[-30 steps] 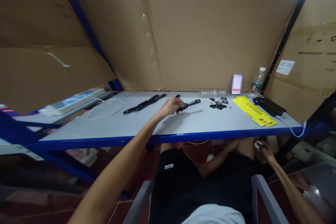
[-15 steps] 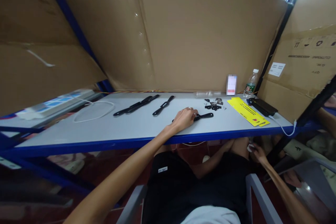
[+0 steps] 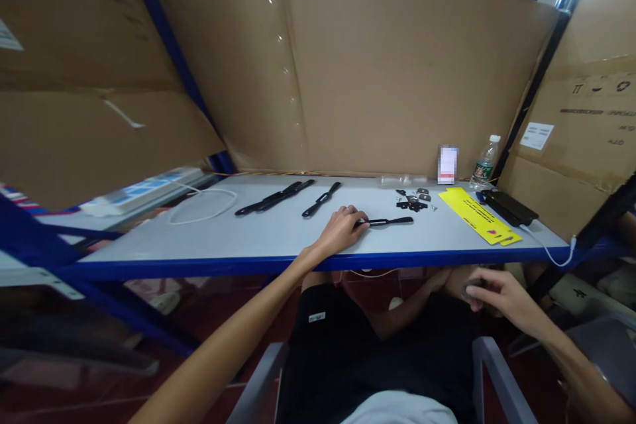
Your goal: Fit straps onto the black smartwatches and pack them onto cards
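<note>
My left hand (image 3: 342, 228) rests near the table's front edge, its fingers closed on the left end of a black spokeshave body (image 3: 392, 220) with a slot in its middle. That body lies on the table and points right. Below the table edge, over my right thigh, my right hand (image 3: 501, 295) pinches a small dark flat piece (image 3: 472, 286), too blurred to name exactly. Behind the held body lies a loose pile of small black metal parts (image 3: 413, 203) with silver screws (image 3: 434, 208). Another spokeshave body (image 3: 322, 199) lies alone to the left, beside a group of similar bodies (image 3: 275, 198).
Yellow printed cards (image 3: 477, 217) lie at the right, next to a black pouch (image 3: 509, 207) with a white cable. A water bottle (image 3: 484, 165), a phone (image 3: 448, 164) and a clear plastic tube (image 3: 402, 181) stand or lie at the back. A power strip (image 3: 134, 195) is at the left.
My right hand has come up and nearer from beside my leg, bringing the small piece with it. My left hand stays on the spokeshave body. The view has shifted slightly.
</note>
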Demonstrator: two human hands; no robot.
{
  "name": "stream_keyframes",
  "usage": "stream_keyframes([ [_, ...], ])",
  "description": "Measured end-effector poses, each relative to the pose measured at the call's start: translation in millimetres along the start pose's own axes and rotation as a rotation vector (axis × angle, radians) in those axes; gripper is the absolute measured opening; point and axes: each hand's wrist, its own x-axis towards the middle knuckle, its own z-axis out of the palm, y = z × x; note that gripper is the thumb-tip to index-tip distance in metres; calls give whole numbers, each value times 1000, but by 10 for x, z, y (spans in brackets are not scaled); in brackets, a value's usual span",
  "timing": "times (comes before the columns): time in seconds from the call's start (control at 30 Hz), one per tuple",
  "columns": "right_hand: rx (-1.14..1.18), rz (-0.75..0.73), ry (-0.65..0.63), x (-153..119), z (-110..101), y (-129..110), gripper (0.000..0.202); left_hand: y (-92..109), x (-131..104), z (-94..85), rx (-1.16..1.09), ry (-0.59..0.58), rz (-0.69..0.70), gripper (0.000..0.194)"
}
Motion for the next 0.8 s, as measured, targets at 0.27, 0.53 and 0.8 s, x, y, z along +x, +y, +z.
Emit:
stream_keyframes([
  [0.27, 23, -127, -111, 1900, 171, -606, 35, 175, 82, -18, -35, -30, -157, 31],
  [0.53, -109, -50, -248, 3094, 580, -537, 22, 252, 85, 12, -75, -55, -178, 21],
  [0.8, 51, -100, -378, 3122, 685, -362, 23, 237, 50, 29, -122, -30, -185, 23],
])
